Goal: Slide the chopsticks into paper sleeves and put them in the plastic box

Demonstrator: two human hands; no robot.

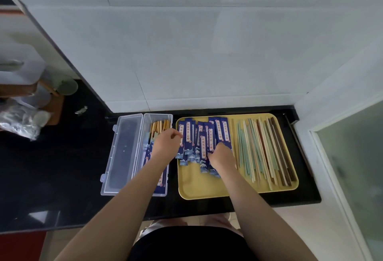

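Note:
A pile of dark blue paper sleeves [204,136] lies on the left half of a yellow tray [199,188]. Loose chopsticks [267,151] in green, cream and brown fill the tray's right half. The clear plastic box [168,120] stands left of the tray with its lid [122,153] folded open, and holds several sleeved chopsticks [158,126]. My left hand [165,143] hovers over the box's right edge, its curled fingers reaching the leftmost sleeve; a grip cannot be made out. My right hand [222,155] rests on the pile, its fingers curled round a sleeve.
The tray and box sit on a black counter [62,167] against a white tiled wall. A crumpled plastic bag [18,120] and kitchen items stand at the far left. A glass door panel [356,167] borders the right side.

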